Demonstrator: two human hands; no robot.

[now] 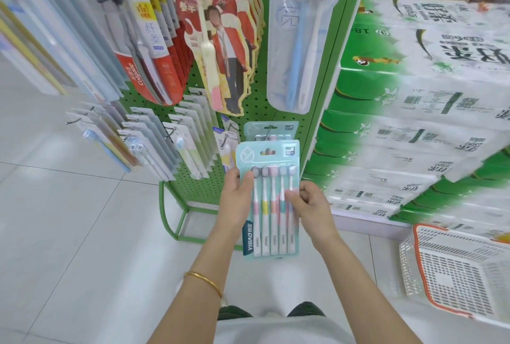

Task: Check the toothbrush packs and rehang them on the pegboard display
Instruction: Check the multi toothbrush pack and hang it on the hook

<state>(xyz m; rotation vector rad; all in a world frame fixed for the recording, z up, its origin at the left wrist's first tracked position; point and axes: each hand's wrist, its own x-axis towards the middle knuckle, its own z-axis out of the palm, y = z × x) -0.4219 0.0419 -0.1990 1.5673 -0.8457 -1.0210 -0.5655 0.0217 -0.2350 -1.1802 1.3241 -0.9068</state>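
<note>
A teal pack of several toothbrushes (269,200) is held upright in front of the green pegboard (259,98). My left hand (236,196) grips its left edge, thumb across the front. My right hand (309,203) pinches its right side at mid height. Just behind and above it, a matching teal pack (271,130) hangs on a peg low on the board. More toothbrush packs hang on the pegs: a two-brush clear pack (299,40), a red card pack with a pink brush (218,48) and rows of slim packs (165,139) lower left.
Stacked green and white tissue cases (414,111) stand right of the display. A white and orange plastic basket (455,269) lies on the floor at the lower right. The display's green frame foot (171,222) rests on the pale tiled floor (69,219).
</note>
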